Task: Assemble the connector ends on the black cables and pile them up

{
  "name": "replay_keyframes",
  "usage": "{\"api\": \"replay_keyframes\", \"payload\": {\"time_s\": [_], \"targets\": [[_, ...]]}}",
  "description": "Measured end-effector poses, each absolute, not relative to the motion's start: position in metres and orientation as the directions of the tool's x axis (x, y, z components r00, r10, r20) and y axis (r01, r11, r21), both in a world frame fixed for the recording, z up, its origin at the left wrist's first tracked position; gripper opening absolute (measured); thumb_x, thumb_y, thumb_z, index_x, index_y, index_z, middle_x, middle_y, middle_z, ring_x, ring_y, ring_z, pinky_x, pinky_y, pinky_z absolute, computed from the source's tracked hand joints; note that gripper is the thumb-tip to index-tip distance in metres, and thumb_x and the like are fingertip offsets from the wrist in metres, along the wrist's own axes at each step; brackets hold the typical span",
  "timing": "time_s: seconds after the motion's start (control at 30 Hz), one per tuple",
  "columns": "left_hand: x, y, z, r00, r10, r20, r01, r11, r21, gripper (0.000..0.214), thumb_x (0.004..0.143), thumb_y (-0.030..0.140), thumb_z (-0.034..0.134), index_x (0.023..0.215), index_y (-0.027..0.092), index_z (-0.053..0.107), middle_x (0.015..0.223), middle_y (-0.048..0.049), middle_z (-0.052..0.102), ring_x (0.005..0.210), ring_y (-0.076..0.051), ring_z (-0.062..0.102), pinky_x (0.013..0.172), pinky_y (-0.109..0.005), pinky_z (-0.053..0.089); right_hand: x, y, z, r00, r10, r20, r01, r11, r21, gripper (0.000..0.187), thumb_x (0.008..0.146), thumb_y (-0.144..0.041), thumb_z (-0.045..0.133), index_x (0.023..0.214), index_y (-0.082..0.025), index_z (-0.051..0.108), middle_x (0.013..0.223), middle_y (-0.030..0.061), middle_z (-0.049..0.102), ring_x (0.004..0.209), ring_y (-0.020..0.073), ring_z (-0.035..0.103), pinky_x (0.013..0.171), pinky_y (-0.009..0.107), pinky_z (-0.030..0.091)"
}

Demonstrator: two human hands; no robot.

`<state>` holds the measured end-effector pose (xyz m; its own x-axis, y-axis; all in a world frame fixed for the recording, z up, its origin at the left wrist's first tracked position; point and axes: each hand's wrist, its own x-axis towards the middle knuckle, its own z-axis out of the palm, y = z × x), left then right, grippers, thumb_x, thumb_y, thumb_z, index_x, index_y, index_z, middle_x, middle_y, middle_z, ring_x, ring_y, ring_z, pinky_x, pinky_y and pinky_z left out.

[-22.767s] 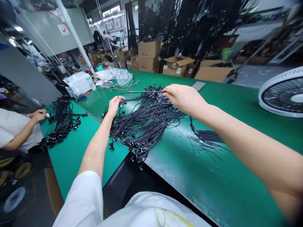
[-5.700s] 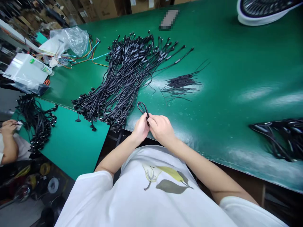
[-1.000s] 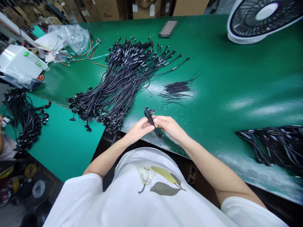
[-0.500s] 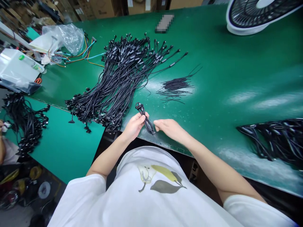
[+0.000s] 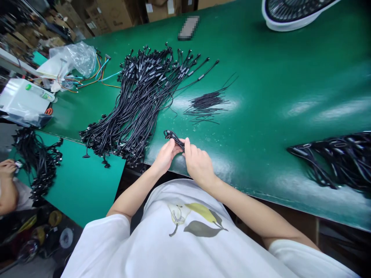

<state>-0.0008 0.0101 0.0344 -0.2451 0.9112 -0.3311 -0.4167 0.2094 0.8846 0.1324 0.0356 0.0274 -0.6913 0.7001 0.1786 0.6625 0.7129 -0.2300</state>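
My left hand (image 5: 165, 156) and my right hand (image 5: 197, 164) meet near the front edge of the green table (image 5: 275, 88), both closed on one folded black cable (image 5: 173, 137). The cable's looped end sticks out above my fingers toward the left. A big heap of loose black cables (image 5: 145, 96) lies just beyond and left of my hands. A small bunch of thin black ties (image 5: 205, 106) lies behind my right hand. At the right edge sits a pile of bundled black cables (image 5: 336, 160).
A white fan (image 5: 290, 13) stands at the far right. A plastic bag (image 5: 72, 58) with coloured wires and a white box (image 5: 23, 100) sit far left. Another person's hand (image 5: 7, 168) works by more cables (image 5: 37, 158) on a lower green table (image 5: 84, 185).
My right hand, apart from the cable half a second ago, has closed back onto it beside my left hand. The view has shifted slightly.
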Motion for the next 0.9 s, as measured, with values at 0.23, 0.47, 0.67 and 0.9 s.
{"api": "replay_keyframes", "payload": {"time_s": [0.23, 0.47, 0.67, 0.9], "targets": [[0.010, 0.022, 0.032, -0.341, 0.910, -0.234, -0.229, 0.161, 0.960, 0.044, 0.084, 0.047, 0.060, 0.118, 0.019, 0.058, 0.116, -0.0081, 0.064, 0.103, -0.017, 0.060, 0.093, -0.032, 0.045, 0.164, 0.050, 0.012, -0.689, 0.701, 0.183, 0.644, 0.709, -0.287, 0.046, 0.100, -0.027, 0.027, 0.137, -0.004, 0.043, 0.095, 0.0152, 0.060, 0.081, 0.0240, 0.054, 0.069, 0.037, 0.034], [0.050, 0.038, 0.010, -0.097, 0.988, -0.116, -0.104, 0.106, 0.989, 0.027, 0.088, 0.037, 0.058, 0.105, 0.022, 0.045, 0.098, -0.0034, 0.064, 0.106, -0.018, 0.063, 0.102, -0.037, 0.041, 0.187, 0.038, -0.001, -0.582, 0.813, 0.031, 0.753, 0.553, -0.356, 0.039, 0.101, -0.031, 0.028, 0.125, -0.009, 0.051, 0.099, 0.0140, 0.061, 0.087, 0.0233, 0.056, 0.074, 0.034, 0.038], [0.053, 0.035, -0.003, 0.107, 0.963, -0.247, 0.176, 0.226, 0.958, 0.046, 0.087, 0.037, 0.056, 0.126, 0.019, 0.041, 0.133, -0.0158, 0.054, 0.126, -0.022, 0.052, 0.110, -0.043, 0.035, 0.281, 0.076, -0.005, -0.223, 0.975, 0.003, 0.941, 0.216, -0.260, 0.033, 0.100, -0.032, 0.031, 0.106, -0.016, 0.060, 0.095, 0.0115, 0.062, 0.082, 0.0213, 0.055, 0.070, 0.031, 0.035], [-0.027, 0.005, 0.002, -0.126, 0.954, -0.271, 0.385, 0.299, 0.873, 0.039, 0.088, 0.041, 0.050, 0.118, 0.016, 0.056, 0.122, -0.0136, 0.063, 0.117, -0.023, 0.059, 0.106, -0.042, 0.041, 0.402, 0.131, -0.021, 0.101, 0.989, 0.107, 0.995, -0.101, -0.005, 0.036, 0.096, -0.035, 0.039, 0.104, -0.009, 0.063, 0.109, 0.0210, 0.057, 0.090, 0.0270, 0.048, 0.070, 0.035, 0.032]]}}
